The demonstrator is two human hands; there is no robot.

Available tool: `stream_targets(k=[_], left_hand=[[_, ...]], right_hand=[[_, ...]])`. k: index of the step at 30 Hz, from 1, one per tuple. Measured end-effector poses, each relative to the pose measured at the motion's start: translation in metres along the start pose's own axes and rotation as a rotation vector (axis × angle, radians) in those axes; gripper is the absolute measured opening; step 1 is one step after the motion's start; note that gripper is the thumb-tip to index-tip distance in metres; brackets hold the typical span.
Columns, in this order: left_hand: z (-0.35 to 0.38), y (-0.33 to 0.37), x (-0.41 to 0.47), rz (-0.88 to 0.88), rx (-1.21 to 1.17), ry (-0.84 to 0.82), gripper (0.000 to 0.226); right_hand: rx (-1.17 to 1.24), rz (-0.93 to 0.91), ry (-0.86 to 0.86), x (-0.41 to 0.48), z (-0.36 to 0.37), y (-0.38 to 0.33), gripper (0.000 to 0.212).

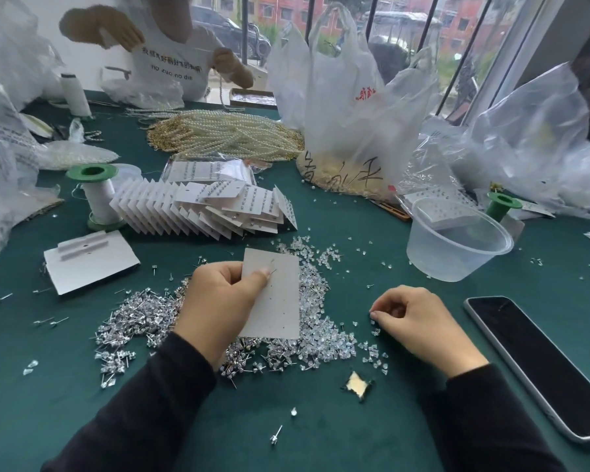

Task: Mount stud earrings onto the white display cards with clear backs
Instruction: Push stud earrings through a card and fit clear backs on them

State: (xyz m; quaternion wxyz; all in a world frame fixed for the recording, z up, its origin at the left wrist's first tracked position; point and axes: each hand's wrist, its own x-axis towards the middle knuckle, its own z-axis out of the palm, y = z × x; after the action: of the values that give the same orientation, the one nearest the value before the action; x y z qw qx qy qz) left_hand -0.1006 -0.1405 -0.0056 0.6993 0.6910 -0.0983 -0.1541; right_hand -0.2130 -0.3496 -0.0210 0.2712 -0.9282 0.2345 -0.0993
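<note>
Left hand point(218, 301) pinches the card point(277, 301), long axis pointing away; right hand point(419, 321) curls over clear backs point(372, 352), grasp unclear.

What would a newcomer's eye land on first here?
Centre frame, the left hand grips a white card above a glittering heap of stud earrings on the green table. To its right, the right hand curls its fingertips down among scattered clear backs. Behind them lies a fanned stack of filled cards.

A counter point(321, 420) covered in dark green cloth fills the scene. Far right, tall dark-framed windows point(406, 46) let in soft daylight, showing red buildings point(286, 8) and a parked car point(218, 25). Far left stands a white wall point(89, 73).
</note>
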Motion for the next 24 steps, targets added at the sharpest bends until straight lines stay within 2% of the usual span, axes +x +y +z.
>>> stream_targets(k=[4,7,9,12,14,17,21,24], left_hand=[[0.002,0.003,-0.003,-0.005,0.042,-0.004,0.024],[0.003,0.004,-0.004,-0.013,0.066,-0.007,0.018],[0.003,0.004,-0.005,-0.017,0.069,-0.01,0.018],[0.004,0.003,-0.006,-0.015,0.073,-0.019,0.018],[0.005,0.001,-0.005,-0.011,0.084,-0.025,0.019],[0.006,-0.002,-0.005,-0.002,0.104,-0.016,0.02],[0.007,-0.004,-0.004,0.019,0.13,0.012,0.019],[0.008,-0.005,-0.004,0.053,0.164,0.011,0.019]], right_hand=[[-0.093,-0.073,-0.011,-0.001,0.004,0.0,0.014],[-0.093,-0.1,0.046,-0.002,0.006,0.0,0.013],[0.027,-0.078,0.112,-0.002,0.005,0.0,0.013],[0.362,-0.036,0.155,-0.002,0.002,-0.008,0.016],[0.584,-0.058,0.187,-0.002,0.001,-0.019,0.018],[0.726,-0.143,0.199,-0.004,0.002,-0.043,0.018],[0.716,-0.317,0.17,-0.012,0.021,-0.076,0.014],[0.518,-0.44,0.31,-0.014,0.041,-0.085,0.008]])
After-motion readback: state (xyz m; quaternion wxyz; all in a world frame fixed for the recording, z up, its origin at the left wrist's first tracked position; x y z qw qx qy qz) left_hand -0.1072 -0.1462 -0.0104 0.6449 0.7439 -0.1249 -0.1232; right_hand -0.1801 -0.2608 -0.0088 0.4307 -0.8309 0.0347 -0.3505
